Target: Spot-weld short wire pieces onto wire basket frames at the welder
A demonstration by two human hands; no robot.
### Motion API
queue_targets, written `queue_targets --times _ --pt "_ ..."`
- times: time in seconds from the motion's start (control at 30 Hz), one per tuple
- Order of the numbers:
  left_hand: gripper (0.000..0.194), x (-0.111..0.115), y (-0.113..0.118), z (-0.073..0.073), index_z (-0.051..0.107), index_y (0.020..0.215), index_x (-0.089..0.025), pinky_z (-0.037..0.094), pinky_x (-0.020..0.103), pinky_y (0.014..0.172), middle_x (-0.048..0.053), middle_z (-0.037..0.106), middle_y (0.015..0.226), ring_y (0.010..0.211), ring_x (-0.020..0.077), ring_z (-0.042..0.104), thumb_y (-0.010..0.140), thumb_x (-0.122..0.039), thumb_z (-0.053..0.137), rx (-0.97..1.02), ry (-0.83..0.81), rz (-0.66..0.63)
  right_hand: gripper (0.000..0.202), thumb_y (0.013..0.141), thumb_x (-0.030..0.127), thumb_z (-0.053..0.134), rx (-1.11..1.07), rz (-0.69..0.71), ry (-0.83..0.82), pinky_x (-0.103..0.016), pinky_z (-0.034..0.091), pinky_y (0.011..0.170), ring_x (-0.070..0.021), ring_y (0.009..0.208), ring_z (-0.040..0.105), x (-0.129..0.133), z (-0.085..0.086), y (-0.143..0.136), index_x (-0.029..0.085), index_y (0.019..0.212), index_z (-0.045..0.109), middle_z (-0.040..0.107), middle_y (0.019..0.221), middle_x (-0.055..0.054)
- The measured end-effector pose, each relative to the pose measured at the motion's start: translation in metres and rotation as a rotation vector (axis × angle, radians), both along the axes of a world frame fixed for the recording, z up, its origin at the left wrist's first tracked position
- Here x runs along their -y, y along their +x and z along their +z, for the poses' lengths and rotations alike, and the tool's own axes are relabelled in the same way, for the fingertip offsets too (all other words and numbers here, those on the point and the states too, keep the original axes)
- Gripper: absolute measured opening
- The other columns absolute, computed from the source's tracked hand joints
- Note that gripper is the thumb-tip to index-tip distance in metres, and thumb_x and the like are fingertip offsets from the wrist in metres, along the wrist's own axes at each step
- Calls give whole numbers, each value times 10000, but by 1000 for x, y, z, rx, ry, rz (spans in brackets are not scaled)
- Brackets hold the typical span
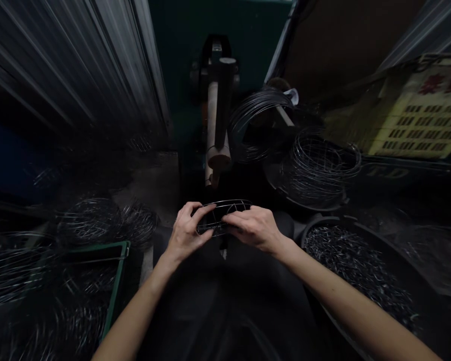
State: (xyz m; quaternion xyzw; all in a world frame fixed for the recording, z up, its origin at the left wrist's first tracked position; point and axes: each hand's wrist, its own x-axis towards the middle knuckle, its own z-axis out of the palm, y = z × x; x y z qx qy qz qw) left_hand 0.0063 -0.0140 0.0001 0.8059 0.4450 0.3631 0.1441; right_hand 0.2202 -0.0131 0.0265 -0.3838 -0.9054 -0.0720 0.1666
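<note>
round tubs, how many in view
2: the far tub under wire rings, and the near tub holding metal bits, both on the right of the view. More may be hidden in the dark.

Both forearms are reaching forward from the lower corners and converging. The left hand [188,228] is curling, its thumb and fingers spread apart, while the right hand [252,228] is facing it, palm down, fingers bending inward and nearly meeting the left's.

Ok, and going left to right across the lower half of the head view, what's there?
Green-rimmed crate → left hand → round wire frame held between the hands → right hand → dark tub of small metal pieces.
</note>
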Motion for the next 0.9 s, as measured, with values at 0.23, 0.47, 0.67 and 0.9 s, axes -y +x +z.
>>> queue_targets --times 0.23,0.47,0.67,0.9 --pt "505 0 1 1 518 1221 -245 475 395 916 62 486 1084 1027 213 523 733 -192 635 -8 -11 13 154 899 157 488 50 43 71 -276 251 578 -86 581 536 1 0 -2 213 904 631 659 697 45" --pt "503 0 3 -1 518 1218 -254 470 409 916 56 490 1062 1009 216 526 730 -193 630 -49 -25 -24 179 879 58 463 223 136 40 -290 245 577 -97 561 505 1 10 -6 178 888 595 634 710 14" --pt "510 -1 1 -2 495 1222 -234 497 364 874 56 493 1051 988 200 537 735 -208 648 56 -48 -45 145 892 137 499 80 132 174 -287 257 558 -82 563 500 -2 10 0 201 893 629 674 758 33" --pt "504 -4 -2 -3 503 1200 -227 501 348 854 49 501 1034 965 190 544 720 -189 651 92 -77 -6 189 901 107 505 66 131 377 -272 281 555 -69 546 473 0 9 -3 208 907 665 713 936 31"
